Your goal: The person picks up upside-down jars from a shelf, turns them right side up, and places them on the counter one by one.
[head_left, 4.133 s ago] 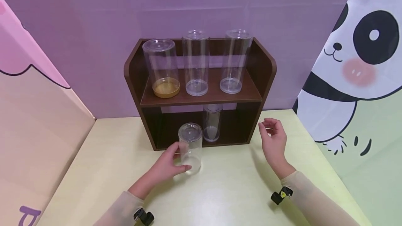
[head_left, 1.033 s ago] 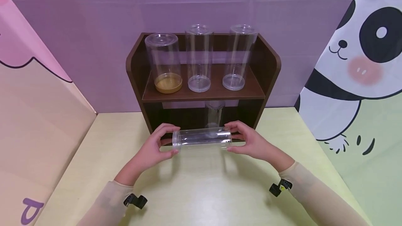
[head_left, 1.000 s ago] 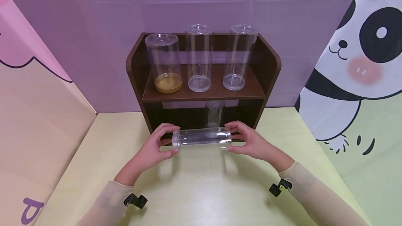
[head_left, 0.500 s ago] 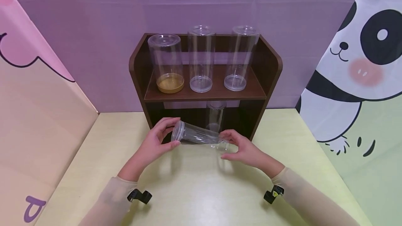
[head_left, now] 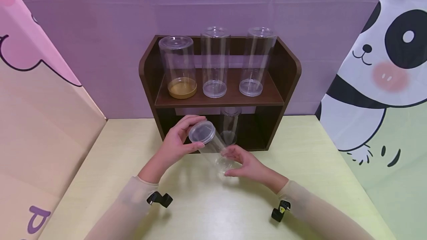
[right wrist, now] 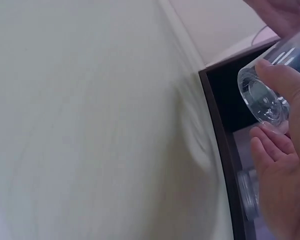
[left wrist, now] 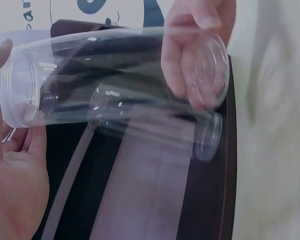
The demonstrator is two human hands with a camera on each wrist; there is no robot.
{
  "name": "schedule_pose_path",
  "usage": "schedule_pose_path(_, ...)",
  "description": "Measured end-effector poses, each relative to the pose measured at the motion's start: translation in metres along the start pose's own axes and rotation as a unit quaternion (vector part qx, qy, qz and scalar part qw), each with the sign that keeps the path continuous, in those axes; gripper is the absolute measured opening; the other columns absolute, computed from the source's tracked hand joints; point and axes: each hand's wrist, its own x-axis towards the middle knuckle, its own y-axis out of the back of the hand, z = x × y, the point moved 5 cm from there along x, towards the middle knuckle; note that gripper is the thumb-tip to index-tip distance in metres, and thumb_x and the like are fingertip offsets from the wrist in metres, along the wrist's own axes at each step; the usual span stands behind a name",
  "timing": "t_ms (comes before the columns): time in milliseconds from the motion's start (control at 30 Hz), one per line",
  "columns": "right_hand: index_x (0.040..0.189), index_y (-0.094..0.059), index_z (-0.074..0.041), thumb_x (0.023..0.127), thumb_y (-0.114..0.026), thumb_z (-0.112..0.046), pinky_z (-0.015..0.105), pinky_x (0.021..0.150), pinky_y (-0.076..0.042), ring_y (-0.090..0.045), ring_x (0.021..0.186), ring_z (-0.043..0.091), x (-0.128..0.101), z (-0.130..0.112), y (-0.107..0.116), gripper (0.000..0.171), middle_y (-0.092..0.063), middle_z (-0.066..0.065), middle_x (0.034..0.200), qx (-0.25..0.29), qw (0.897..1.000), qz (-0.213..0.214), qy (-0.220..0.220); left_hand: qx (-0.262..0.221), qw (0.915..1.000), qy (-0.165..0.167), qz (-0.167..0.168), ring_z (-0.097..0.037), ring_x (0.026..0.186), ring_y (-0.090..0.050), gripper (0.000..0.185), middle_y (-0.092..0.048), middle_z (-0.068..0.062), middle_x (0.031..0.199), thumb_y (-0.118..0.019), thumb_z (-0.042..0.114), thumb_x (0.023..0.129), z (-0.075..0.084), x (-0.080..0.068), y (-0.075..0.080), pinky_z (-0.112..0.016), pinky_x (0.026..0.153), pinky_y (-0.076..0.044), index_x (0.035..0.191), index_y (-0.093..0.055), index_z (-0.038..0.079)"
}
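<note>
A clear, lidded plastic jar (head_left: 215, 150) is tilted between my two hands in front of the shelf's lower level, lid end up and to the left. With thumb and fingers, my left hand (head_left: 176, 140) grips the lid (head_left: 202, 132). My right hand (head_left: 249, 165) holds the base end, thumb on the near side and fingers on the far side. In the right wrist view the round base (right wrist: 262, 97) shows between thumb and fingers. Nothing is visible inside the jar (left wrist: 125, 60) in the left wrist view.
A dark brown two-level shelf (head_left: 217, 102) stands at the table's back. Its upper level bears a wide jar (head_left: 178, 62) with a gold lid underneath and two slim clear jars (head_left: 215, 62) (head_left: 253, 62). Another clear jar (head_left: 231, 125) stands on the lower level, right behind the held one.
At first the left hand alone held the jar upright on the table. Both hands then held it level; now its lid end has risen and its base has swung down and nearer.
</note>
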Motion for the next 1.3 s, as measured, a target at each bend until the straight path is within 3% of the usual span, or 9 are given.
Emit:
schedule_pose_path(133, 0.147, -0.057, -0.005, 0.090, -0.093, -0.005, 0.044, 0.126, -0.044, -0.059, 0.145, 0.035, 0.004, 0.000, -0.009, 0.068, -0.065, 0.015, 0.149, 0.009, 1.000, -0.008, 0.004, 0.000, 0.9999, -0.008, -0.012, -0.027, 0.139, -0.055, 0.072, -0.059, -0.006, 0.151, -0.095, 0.015, 0.089, 0.003, 0.006, -0.011, -0.028, 0.120, -0.048, 0.153, -0.063, 0.012)
schedule_pose_path(367, 0.148, -0.056, -0.005, 0.089, -0.092, -0.002, 0.051, 0.128, -0.041, -0.057, 0.147, 0.033, 0.007, -0.002, -0.015, 0.069, -0.065, 0.011, 0.150, 0.011, 1.000, -0.004, -0.010, -0.013, 0.9987, -0.036, -0.033, -0.031, 0.133, -0.058, 0.077, -0.059, -0.009, 0.148, -0.097, 0.033, 0.087, 0.008, 0.013, -0.023, -0.031, 0.116, -0.051, 0.152, -0.064, 0.010)
schedule_pose_path(733, 0.150, -0.054, -0.004, 0.088, -0.095, -0.010, 0.055, 0.128, -0.039, -0.055, 0.149, 0.035, 0.011, 0.001, -0.015, 0.075, -0.063, 0.013, 0.151, 0.002, 0.999, -0.003, -0.032, 0.002, 0.9990, -0.020, -0.041, -0.028, 0.134, -0.058, 0.072, -0.059, -0.005, 0.149, -0.097, 0.016, 0.088, 0.009, 0.013, -0.026, -0.033, 0.119, -0.051, 0.152, -0.064, 0.013)
schedule_pose_path(967, 0.150, -0.055, -0.005, 0.088, -0.095, -0.010, 0.056, 0.129, -0.038, -0.055, 0.149, 0.034, 0.014, 0.001, -0.016, 0.074, -0.063, 0.010, 0.150, -0.019, 1.000, -0.006, -0.023, 0.017, 0.9990, -0.022, -0.034, -0.028, 0.133, -0.059, 0.072, -0.060, -0.005, 0.149, -0.097, 0.011, 0.086, 0.010, 0.012, -0.022, -0.032, 0.118, -0.051, 0.150, -0.066, 0.013)
schedule_pose_path(1300, 0.149, -0.057, -0.003, 0.089, -0.094, -0.009, 0.052, 0.120, -0.051, -0.061, 0.139, 0.032, 0.017, -0.003, -0.013, 0.071, -0.064, 0.012, 0.147, -0.063, 0.998, -0.002, 0.003, 0.036, 0.9990, -0.015, -0.021, -0.027, 0.132, -0.060, 0.071, -0.062, -0.005, 0.147, -0.098, 0.007, 0.085, 0.007, 0.008, -0.013, -0.031, 0.119, -0.050, 0.149, -0.068, 0.012)
